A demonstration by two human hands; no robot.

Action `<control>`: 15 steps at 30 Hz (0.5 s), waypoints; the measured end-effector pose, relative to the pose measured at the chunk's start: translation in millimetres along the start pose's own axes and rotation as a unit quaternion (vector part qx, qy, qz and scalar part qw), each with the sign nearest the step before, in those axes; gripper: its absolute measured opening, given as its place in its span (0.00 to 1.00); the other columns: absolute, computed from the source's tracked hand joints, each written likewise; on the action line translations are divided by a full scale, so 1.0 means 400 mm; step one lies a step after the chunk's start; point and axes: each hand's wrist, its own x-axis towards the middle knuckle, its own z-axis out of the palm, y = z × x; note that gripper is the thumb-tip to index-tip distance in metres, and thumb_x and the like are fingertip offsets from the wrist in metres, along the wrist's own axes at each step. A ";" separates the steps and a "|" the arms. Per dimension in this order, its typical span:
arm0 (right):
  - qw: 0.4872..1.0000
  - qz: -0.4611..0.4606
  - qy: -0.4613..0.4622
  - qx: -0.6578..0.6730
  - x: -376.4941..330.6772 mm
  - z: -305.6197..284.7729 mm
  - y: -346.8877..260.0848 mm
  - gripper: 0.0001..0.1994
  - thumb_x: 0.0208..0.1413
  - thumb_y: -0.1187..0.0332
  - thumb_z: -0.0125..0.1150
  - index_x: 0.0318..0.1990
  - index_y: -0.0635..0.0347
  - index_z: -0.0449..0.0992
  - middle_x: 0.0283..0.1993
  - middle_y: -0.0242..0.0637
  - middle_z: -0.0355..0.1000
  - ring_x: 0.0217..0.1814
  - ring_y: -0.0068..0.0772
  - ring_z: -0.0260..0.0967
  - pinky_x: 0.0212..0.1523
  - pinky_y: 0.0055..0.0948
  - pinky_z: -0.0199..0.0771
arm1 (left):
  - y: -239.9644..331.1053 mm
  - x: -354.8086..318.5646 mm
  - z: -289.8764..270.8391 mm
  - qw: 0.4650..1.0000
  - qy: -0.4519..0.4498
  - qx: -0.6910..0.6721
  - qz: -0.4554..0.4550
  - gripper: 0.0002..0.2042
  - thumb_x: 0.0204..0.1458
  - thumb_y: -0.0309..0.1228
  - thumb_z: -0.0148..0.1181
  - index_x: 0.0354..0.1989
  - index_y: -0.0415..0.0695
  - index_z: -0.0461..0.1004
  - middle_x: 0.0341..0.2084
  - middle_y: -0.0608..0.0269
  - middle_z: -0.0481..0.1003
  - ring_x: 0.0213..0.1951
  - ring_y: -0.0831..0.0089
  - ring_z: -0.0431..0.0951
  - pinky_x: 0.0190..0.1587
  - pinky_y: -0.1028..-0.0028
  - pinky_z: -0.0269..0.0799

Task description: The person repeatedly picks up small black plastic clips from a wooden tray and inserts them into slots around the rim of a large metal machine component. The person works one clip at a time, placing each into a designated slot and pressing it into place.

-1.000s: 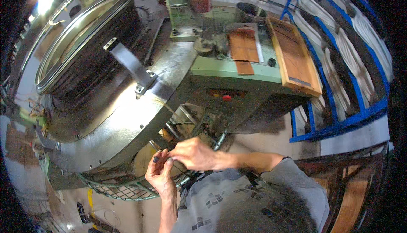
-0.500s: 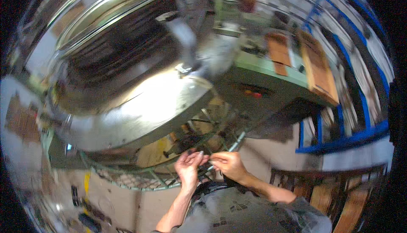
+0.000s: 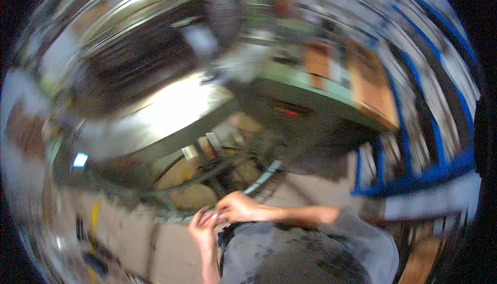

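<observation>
Both hands meet low in the middle, just in front of my grey shirt. My left hand is bent upward with its fingers drawn together toward the right one. Fingers closed in a pinch, my right hand touches or nearly touches the left fingertips. A small pale bit shows between them, too smeared to name. Beyond the hands is the round green metal frame at the foot of a large machine, its bright metal rim catching the light.
A green bench juts from the machine toward the right, carrying a brown board and a wooden tray. At the far right stands a blue rack with pale rolls or sheets. Wooden slats lie at lower right. A yellow line marks the floor.
My hands have shifted left and slightly down, and the right forearm now lies more level across my front. The whole view has turned and is more blurred.
</observation>
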 end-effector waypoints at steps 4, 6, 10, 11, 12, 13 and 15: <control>0.999 -0.045 -0.014 -0.001 -0.035 0.011 0.051 0.07 0.40 0.75 0.67 0.30 0.66 0.82 0.24 0.51 0.77 0.27 0.41 0.78 0.27 0.39 0.75 | -0.076 -0.034 0.010 0.996 0.015 -0.087 -0.028 0.18 0.49 0.13 0.64 0.49 0.31 0.71 0.34 0.56 0.79 0.35 0.68 0.81 0.39 0.69 0.82; 0.998 -0.016 -0.043 -0.030 -0.067 0.002 0.076 0.08 0.42 0.76 0.65 0.33 0.67 0.82 0.24 0.52 0.76 0.27 0.41 0.77 0.28 0.40 0.74 | -0.111 -0.039 0.014 0.993 -0.009 -0.101 -0.054 0.20 0.46 0.13 0.67 0.49 0.33 0.73 0.32 0.60 0.77 0.33 0.70 0.80 0.37 0.70 0.82; 0.998 -0.060 -0.007 0.000 -0.174 -0.017 0.109 0.09 0.44 0.75 0.65 0.36 0.67 0.82 0.28 0.53 0.76 0.29 0.48 0.76 0.31 0.42 0.73 | -0.144 -0.045 0.041 0.997 -0.058 -0.012 -0.055 0.20 0.44 0.11 0.66 0.49 0.34 0.74 0.32 0.60 0.78 0.33 0.73 0.79 0.37 0.71 0.81; 0.997 -0.075 0.001 0.009 -0.194 -0.025 0.118 0.10 0.45 0.75 0.65 0.36 0.66 0.81 0.29 0.53 0.76 0.31 0.50 0.76 0.32 0.43 0.73 | -0.146 -0.047 0.055 0.996 -0.057 0.006 -0.071 0.20 0.44 0.11 0.66 0.49 0.34 0.74 0.32 0.61 0.78 0.33 0.73 0.79 0.37 0.71 0.81; 0.999 -0.035 -0.025 0.012 -0.209 -0.036 0.127 0.10 0.46 0.74 0.65 0.37 0.66 0.81 0.31 0.53 0.75 0.34 0.52 0.76 0.34 0.43 0.73 | -0.144 -0.044 0.072 0.994 -0.073 0.012 -0.077 0.20 0.44 0.11 0.66 0.48 0.34 0.74 0.32 0.61 0.78 0.33 0.73 0.79 0.36 0.71 0.81; 0.999 -0.046 0.005 0.025 -0.226 -0.047 0.137 0.09 0.46 0.74 0.65 0.37 0.66 0.81 0.30 0.53 0.75 0.34 0.52 0.76 0.35 0.43 0.73 | -0.141 -0.043 0.090 0.992 -0.103 -0.002 -0.075 0.20 0.44 0.11 0.66 0.48 0.33 0.74 0.32 0.61 0.78 0.33 0.73 0.79 0.36 0.71 0.80; 0.995 -0.056 0.057 0.052 -0.259 -0.073 0.158 0.09 0.47 0.73 0.66 0.36 0.66 0.81 0.29 0.53 0.75 0.33 0.52 0.75 0.35 0.44 0.73 | -0.139 -0.042 0.136 0.986 -0.128 0.014 -0.105 0.19 0.45 0.11 0.66 0.47 0.34 0.74 0.32 0.61 0.78 0.31 0.73 0.79 0.34 0.71 0.80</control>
